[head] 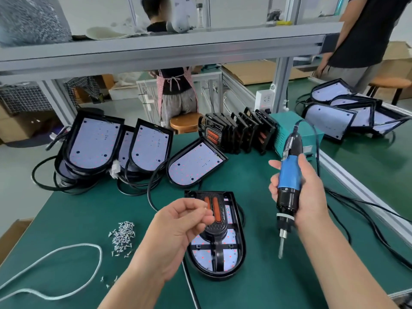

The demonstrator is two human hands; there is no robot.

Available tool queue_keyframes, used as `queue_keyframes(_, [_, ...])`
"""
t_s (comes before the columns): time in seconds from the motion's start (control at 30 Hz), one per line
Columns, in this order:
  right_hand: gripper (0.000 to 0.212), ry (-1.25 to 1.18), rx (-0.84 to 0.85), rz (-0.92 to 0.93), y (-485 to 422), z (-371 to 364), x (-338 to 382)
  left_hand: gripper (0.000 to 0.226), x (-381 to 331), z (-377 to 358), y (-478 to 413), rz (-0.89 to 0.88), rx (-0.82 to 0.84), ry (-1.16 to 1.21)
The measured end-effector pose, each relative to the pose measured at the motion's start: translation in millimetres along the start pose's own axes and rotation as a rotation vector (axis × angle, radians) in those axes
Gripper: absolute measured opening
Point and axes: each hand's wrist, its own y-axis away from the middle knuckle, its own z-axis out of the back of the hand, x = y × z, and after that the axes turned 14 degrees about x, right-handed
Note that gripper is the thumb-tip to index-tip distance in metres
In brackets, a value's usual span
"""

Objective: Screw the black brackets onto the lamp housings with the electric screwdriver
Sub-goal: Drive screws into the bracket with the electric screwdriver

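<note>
gripping blue electric screwdriver (289,175) upright in right hand (308,192), fingers curled round its body, bit pointing down above green table (278,282), just right of near lamp housing (242,248). pinching what looks like a small screw (205,207) betw. thumb & fingertips of left hand (178,224), held over black bracket (219,230) lying in that housing. seen also: screw pile (122,235) near left, more housings (93,143) far left, spare brackets (240,132) in a row far centre.

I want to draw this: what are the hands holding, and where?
The right hand grips the electric screwdriver round its blue-and-black body. The left hand pinches a tiny silvery thing, likely a screw, at its fingertips.
</note>
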Motion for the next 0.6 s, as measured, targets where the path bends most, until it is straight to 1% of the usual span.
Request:
queue_keyframes(0.07, [0.057,-0.132,0.034,0.033,0.8,-8.7,1.9,0.020,1.3,-4.8,-1.1,0.025,0.023,0.015])
queue_keyframes(0.17, [0.042,-0.360,0.140,0.053,0.4,-25.9,5.3,0.007,3.1,-12.9,-0.3,0.042,0.040,0.002])
queue_keyframes(0.23, [0.037,-0.444,0.224,0.070,0.7,-38.7,9.4,0.009,4.6,-17.1,0.2,0.050,0.032,-0.034])
queue_keyframes(0.27, [0.036,-0.447,0.261,0.088,1.5,-45.1,12.5,0.009,5.4,-19.3,0.4,0.052,0.033,-0.051])
queue_keyframes(0.33, [0.030,-0.370,0.307,0.152,3.6,-58.3,20.4,0.008,6.8,-23.6,0.7,0.052,0.037,-0.066])
queue_keyframes(0.43, [0.021,-0.229,0.285,0.261,6.9,-80.7,31.8,0.010,7.9,-28.0,2.1,0.059,0.037,-0.047])
queue_keyframes(0.53, [0.031,-0.178,0.249,0.340,10.6,-97.7,37.8,0.010,7.9,-32.0,4.2,0.075,0.045,0.040])
queue_keyframes(0.6, [0.028,-0.142,0.229,0.363,12.5,-103.8,37.9,0.008,7.5,-34.3,5.3,0.087,0.046,0.101])
